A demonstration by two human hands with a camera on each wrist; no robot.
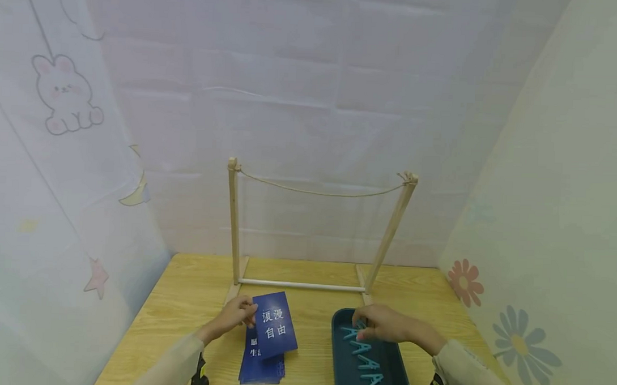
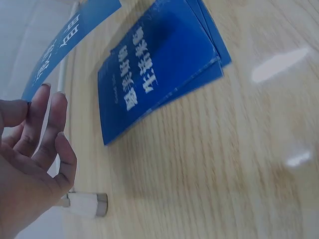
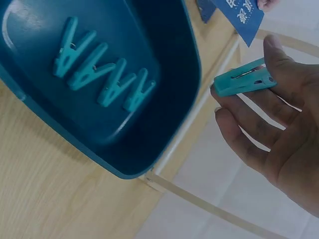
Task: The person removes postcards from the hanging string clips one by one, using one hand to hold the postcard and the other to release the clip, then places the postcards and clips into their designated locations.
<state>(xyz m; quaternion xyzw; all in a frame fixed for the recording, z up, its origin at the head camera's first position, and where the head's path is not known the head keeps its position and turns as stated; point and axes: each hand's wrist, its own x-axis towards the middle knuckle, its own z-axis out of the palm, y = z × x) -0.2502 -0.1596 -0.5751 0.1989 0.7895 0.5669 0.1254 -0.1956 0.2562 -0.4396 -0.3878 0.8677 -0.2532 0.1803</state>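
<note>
In the head view my left hand (image 1: 234,313) pinches a blue card (image 1: 275,324) with white Chinese characters by its left edge. The card is raised over a stack of similar blue cards (image 1: 260,372) on the table; the left wrist view shows the stack's top card (image 2: 154,64) tilted across the others. My right hand (image 1: 385,324) is above a dark teal tray (image 1: 340,363). A turquoise clothespin (image 3: 244,80) is held between its thumb and fingers, seen best in the right wrist view. Several more clothespins (image 3: 94,67) lie in a row in the tray.
Behind the cards and tray stands a wooden frame (image 1: 234,229) with two posts and a white bottom bar (image 1: 300,284). A sagging string (image 1: 313,191) joins the post tops. The wooden table (image 1: 182,301) meets printed cloth walls (image 1: 300,130) at the back and sides.
</note>
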